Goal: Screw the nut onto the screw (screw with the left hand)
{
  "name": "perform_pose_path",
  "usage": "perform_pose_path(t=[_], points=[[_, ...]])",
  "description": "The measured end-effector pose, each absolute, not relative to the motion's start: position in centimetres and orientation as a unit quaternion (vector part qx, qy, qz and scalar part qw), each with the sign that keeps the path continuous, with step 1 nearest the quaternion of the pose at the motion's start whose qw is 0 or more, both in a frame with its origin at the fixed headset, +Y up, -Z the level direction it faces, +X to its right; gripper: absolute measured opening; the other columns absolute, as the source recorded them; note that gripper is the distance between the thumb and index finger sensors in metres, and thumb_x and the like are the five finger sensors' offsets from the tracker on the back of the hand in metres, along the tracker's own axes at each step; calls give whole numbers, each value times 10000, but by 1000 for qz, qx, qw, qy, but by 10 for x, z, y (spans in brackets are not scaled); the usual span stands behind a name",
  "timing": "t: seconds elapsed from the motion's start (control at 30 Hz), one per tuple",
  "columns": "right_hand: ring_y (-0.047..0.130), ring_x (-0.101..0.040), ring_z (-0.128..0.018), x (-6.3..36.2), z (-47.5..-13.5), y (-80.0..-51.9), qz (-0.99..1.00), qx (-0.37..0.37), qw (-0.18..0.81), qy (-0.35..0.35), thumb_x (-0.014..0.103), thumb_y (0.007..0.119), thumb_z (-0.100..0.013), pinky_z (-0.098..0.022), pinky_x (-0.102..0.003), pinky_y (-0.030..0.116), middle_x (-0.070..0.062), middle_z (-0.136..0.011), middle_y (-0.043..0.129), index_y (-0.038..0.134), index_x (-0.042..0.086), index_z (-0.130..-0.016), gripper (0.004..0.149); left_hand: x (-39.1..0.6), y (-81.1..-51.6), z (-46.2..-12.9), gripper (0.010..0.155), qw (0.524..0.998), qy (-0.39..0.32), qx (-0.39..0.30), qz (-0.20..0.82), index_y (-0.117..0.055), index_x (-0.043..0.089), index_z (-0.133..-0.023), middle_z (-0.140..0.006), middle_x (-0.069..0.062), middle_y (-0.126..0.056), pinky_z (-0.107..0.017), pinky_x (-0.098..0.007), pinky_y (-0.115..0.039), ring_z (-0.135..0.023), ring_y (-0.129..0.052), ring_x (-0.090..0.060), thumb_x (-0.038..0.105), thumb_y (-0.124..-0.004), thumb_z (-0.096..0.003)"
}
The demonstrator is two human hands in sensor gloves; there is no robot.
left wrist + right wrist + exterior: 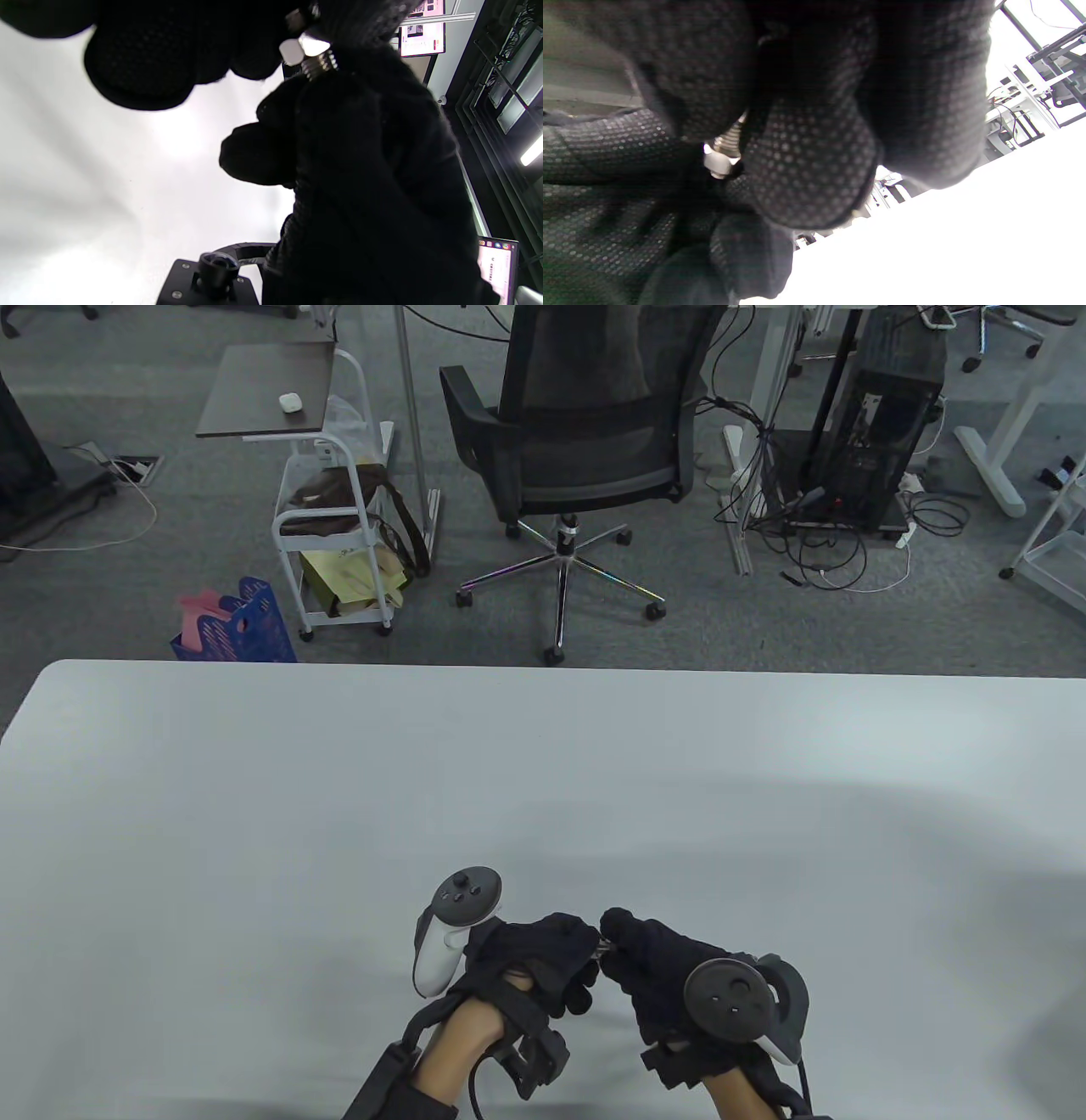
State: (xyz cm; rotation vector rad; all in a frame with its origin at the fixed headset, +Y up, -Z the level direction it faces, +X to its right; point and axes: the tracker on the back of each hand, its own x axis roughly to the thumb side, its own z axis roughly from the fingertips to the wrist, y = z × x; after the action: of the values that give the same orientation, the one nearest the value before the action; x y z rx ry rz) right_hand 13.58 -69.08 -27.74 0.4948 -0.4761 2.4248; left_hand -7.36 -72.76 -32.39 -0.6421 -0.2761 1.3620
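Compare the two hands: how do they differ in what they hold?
The left hand pinches the nut; the right hand grips the screw, showing bare thread. The left hand's tracker points upward, the right hand's sits over its back. Both wear black gloves.

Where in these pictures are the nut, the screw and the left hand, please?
nut point(720, 160): right wrist view, on its bright hexagonal side.
screw point(320, 64): left wrist view, on the bare thread beside the nut.
left hand point(543, 959): table view, on the gloved knuckles.
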Motion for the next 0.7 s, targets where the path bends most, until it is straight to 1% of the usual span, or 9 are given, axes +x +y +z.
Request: perform_pose_path(t=[0.13,0.17,0.23,0.33,0.4,0.53,0.57,0.63,0.7], points=[[1164,-101,-249,136,-277,-690,916,188,306,-180,350,917,-307,-271,-359,1028,-52,-551,1059,908,150,-750,486,-73,-726,-323,568,709,-138,-307,620,-687,22,-893,-808,-291,-775,-386,-557,-723,-502,-911,-428,376,-687,-449],[1164,-101,-248,136,-277,-690,916,187,304,-182,349,918,-306,-271,-358,1028,-52,-550,1059,909,150,-749,486,-73,-727,-323,581,707,-136,-307,622,-673,26,-911,-819,-290,-768,-392,-557,-723,-512,-908,-429,382,-681,-452],[1164,-102,-247,136,-277,-690,916,187,305,-179,350,917,-307,-272,-358,1028,-51,-550,1059,909,150,-749,485,-74,-729,-323,654,706,-128,-300,629,-644,20,-955,-831,-306,-760,-395,-561,-720,-519,-905,-440,432,-673,-448],[1164,-101,-248,135,-277,-690,917,188,304,-179,350,917,-308,-271,-357,1028,-51,-551,1059,908,150,-750,485,-74,-730,-323,619,712,-122,-296,625,-733,9,-893,-791,-313,-808,-369,-570,-732,-482,-925,-451,432,-676,-445],[1164,-101,-248,135,-277,-690,915,187,310,-178,350,916,-307,-271,-358,1028,-52,-552,1059,908,150,-751,487,-74,-729,-324,584,716,-126,-293,622,-744,12,-868,-774,-301,-822,-360,-565,-737,-467,-932,-440,411,-683,-446],[1164,-102,-248,135,-277,-689,915,189,309,-177,349,916,-307,-271,-357,1028,-52,-552,1058,908,151,-750,486,-73,-727,-324,570,702,-139,-311,625,-671,25,-904,-818,-287,-765,-389,-555,-722,-509,-907,-426,370,-686,-450],[1164,-102,-248,135,-277,-689,914,188,311,-179,349,917,-307,-270,-358,1028,-53,-551,1058,908,150,-750,486,-73,-728,-324,579,698,-139,-312,629,-659,33,-917,-827,-284,-759,-395,-551,-723,-519,-905,-422,379,-681,-454],[1164,-101,-249,136,-277,-690,914,187,312,-177,350,917,-307,-272,-357,1028,-51,-550,1060,908,150,-750,487,-75,-731,-323,651,696,-126,-308,636,-627,35,-957,-840,-295,-747,-401,-553,-720,-529,-901,-428,439,-672,-448],[1164,-100,-248,135,-277,-690,915,188,309,-177,351,917,-307,-271,-357,1028,-51,-551,1059,909,151,-750,486,-75,-733,-323,665,702,-112,-306,634,-674,15,-939,-819,-312,-775,-391,-562,-724,-510,-912,-443,459,-668,-444]])
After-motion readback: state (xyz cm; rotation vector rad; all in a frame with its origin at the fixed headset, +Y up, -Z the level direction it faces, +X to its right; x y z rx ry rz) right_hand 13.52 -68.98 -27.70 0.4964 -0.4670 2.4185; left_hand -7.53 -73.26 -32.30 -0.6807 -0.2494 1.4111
